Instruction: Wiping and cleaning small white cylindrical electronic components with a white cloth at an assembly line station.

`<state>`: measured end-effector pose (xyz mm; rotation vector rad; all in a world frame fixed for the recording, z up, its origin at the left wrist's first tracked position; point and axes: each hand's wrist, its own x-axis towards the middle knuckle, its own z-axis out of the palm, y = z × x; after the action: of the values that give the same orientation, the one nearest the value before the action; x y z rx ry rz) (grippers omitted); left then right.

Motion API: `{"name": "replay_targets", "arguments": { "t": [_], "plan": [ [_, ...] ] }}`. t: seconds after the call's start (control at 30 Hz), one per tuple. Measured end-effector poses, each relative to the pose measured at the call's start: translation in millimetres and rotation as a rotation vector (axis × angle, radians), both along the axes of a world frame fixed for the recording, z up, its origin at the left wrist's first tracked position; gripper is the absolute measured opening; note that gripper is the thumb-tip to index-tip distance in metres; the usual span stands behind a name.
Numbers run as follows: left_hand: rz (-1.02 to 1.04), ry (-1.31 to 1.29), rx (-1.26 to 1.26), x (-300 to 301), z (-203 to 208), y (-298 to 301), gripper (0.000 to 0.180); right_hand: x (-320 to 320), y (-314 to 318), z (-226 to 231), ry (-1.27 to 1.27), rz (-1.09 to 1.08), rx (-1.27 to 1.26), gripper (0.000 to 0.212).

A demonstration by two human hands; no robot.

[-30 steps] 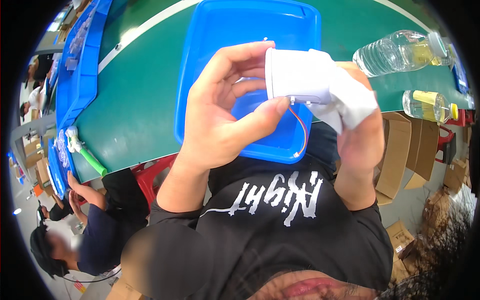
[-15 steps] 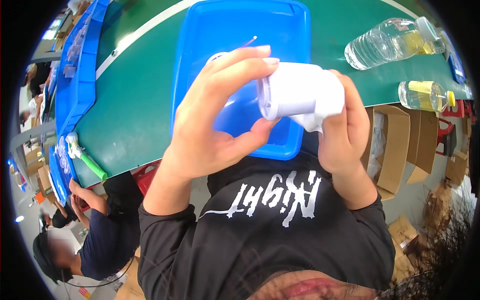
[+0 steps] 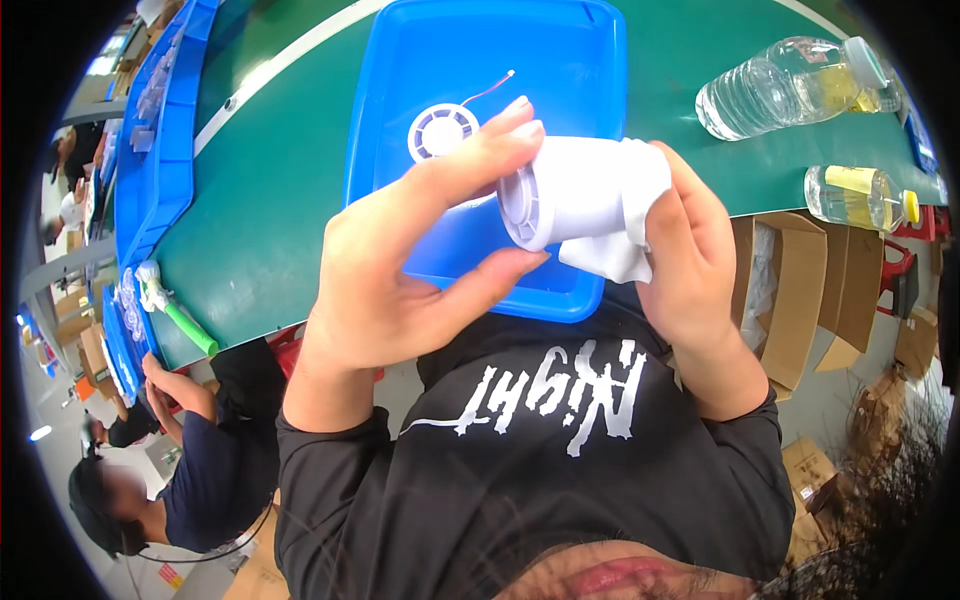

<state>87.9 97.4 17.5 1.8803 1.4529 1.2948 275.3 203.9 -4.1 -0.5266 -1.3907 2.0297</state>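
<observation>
A white plastic cylinder (image 3: 580,188) with a slotted, spoked end lies roughly level between my hands, above the blue tray (image 3: 362,130). My left hand (image 3: 385,250) is closed on its left end, fingertips on the upper rim and thumb at the lower rim. Around the other end, my right hand (image 3: 690,250) grips a white cloth (image 3: 612,258) wrapped over the cylinder, with a loose fold hanging below. Beyond my left fingers, a round white spoked part (image 3: 441,133) with a thin red wire lies in the tray, partly hidden by the hand.
Two clear bottles, one large (image 3: 775,88) and one small (image 3: 855,195), lie on the green table (image 3: 265,210) at right. Cardboard boxes (image 3: 790,300) stand beyond its edge. Blue bins (image 3: 150,170) and a green-handled tool (image 3: 190,328) are at left, near another person (image 3: 190,480).
The cylinder has shifted slightly left and its slotted end has turned more into view. My left hand has moved left and lower, uncovering the round spoked part. The cloth's fold hangs differently.
</observation>
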Motion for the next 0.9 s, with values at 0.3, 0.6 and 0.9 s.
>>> {"name": "replay_targets", "arguments": {
  "t": [0.3, 0.6, 0.9],
  "plan": [
    [0.13, -0.539, -0.143, 17.4, -1.6, 1.5, 0.066, -2.0, 10.9, -7.3, 0.02, -0.257, 0.817, 0.015],
    [0.025, -0.383, 0.018, 6.1, -11.3, -0.2, 0.069, 2.7, 2.3, -1.9, 0.074, -0.185, 0.62, 0.017],
    [0.101, -0.454, -0.186, 17.1, -6.7, 6.0, 0.072, 2.1, 12.3, -12.3, 0.04, -0.263, 0.805, 0.017]
  ]
}}
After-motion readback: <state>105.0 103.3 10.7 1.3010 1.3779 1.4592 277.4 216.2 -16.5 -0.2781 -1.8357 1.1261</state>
